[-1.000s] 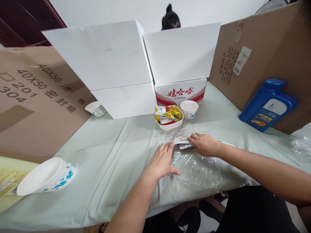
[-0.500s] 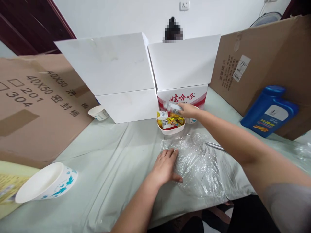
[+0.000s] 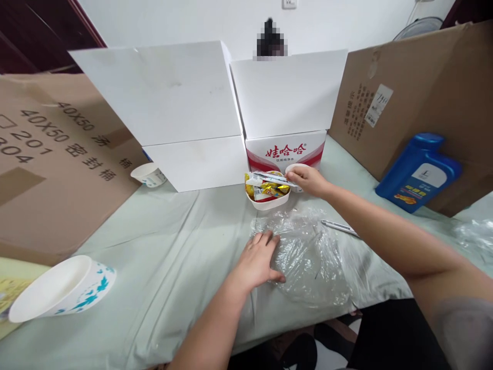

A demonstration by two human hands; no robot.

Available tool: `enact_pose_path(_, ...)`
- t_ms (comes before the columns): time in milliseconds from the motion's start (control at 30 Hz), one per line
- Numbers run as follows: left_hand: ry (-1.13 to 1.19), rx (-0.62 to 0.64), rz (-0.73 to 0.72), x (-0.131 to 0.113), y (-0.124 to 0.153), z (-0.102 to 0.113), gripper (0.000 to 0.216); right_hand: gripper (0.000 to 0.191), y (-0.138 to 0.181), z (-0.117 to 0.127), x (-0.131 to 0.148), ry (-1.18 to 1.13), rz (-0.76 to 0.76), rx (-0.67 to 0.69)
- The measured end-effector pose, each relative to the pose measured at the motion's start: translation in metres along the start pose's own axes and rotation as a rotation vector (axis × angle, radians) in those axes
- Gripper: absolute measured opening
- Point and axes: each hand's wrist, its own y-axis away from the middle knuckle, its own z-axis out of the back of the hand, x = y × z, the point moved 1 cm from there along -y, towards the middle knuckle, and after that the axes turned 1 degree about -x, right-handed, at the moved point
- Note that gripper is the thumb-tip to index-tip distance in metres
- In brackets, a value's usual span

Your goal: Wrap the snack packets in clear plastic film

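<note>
My right hand pinches one end of a flat, light-coloured packet, which lies over the top of a white bowl. Yellow and red snack packets fill that bowl. A paper cup stands behind my right hand, partly covered by it. My left hand rests with fingers spread at the left edge of a crumpled clear plastic sheet on the table. Just beyond the sheet, to the right, lies a slim silver pen-like tool, partly hidden by my right forearm.
White boxes and a red-and-white carton stand at the back. Brown cardboard boxes flank the table. A blue bottle leans at right. A large patterned paper bowl sits front left, a smaller one behind. Someone's head shows behind the boxes.
My right hand has lowered, and the packet, tilted above the bowl before, now lies nearly flat over its contents. My left hand stays on the plastic sheet. The view has shifted slightly.
</note>
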Motion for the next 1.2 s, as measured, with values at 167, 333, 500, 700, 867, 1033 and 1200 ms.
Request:
enact_pose_path(167,-0.044,-0.001,0.085,-0.001,0.002,0.005,0.088,0.044,0.113,-0.028,0.005,-0.092,0.277,0.216)
enact_pose_path(333,-0.083,-0.067,0.277,0.007,-0.003,0.009,0.048,0.071,0.181,-0.058,-0.009,0.177,0.355,0.445)
enact_pose_path(500,-0.167,-0.141,0.398,0.024,-0.010,0.008,0.042,0.075,0.192,-0.057,-0.016,0.175,0.340,0.471)
enact_pose_path(700,-0.080,-0.420,0.392,0.035,-0.003,0.020,0.035,0.065,0.202,-0.033,-0.008,0.078,0.373,0.379)
enact_pose_path(867,0.320,0.130,-0.110,0.015,0.021,0.031,0.025,0.072,0.233,-0.016,-0.004,-0.049,0.460,0.429)
enact_pose_path(1033,0.064,0.337,-0.193,-0.024,0.037,0.023,0.056,0.054,0.262,-0.024,-0.016,0.115,0.440,0.409)
enact_pose_path(1200,-0.241,0.251,-0.093,-0.057,0.045,0.004,0.037,0.029,0.262,-0.019,-0.011,-0.029,0.399,0.344)
